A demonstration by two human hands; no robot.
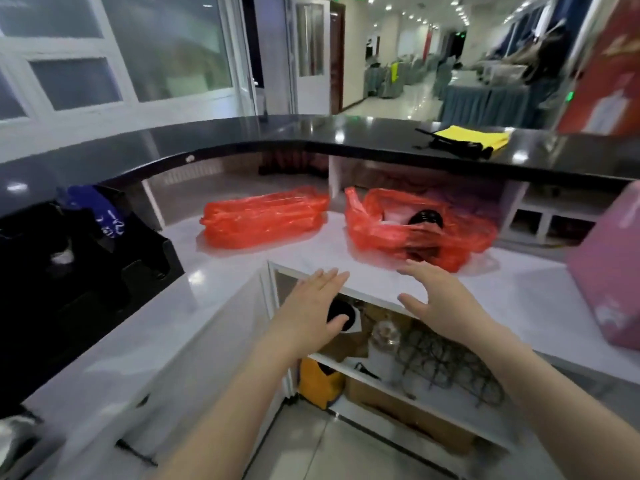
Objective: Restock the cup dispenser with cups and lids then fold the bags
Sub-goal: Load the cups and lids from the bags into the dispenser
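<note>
1. Both hands reach forward with fingers spread wide and holding nothing: the left hand [313, 306] at 6 o'clock, palm down above the open cabinet [398, 368], the right hand [440, 299] just beside it at 5 o'clock, near the front edge of the white tabletop [311, 247].
2. Inside the cabinet, shelves carry a yellow bag [320, 379], a clear jar [384, 336] and a dark wire rack [446, 365].
3. At 9 o'clock stands the black cup dispenser [69, 271], a blue item [100, 213] at its top.
4. Farther back on the tabletop lie two red plastic bags: the left red bag [263, 216] at 12 o'clock, closed and bundled; the right red bag [412, 226] at 1 o'clock, open, with black lids [427, 218] showing inside.
5. Beyond, the raised black counter [311, 136] bears a yellow cloth [474, 136] at 2 o'clock.
</note>
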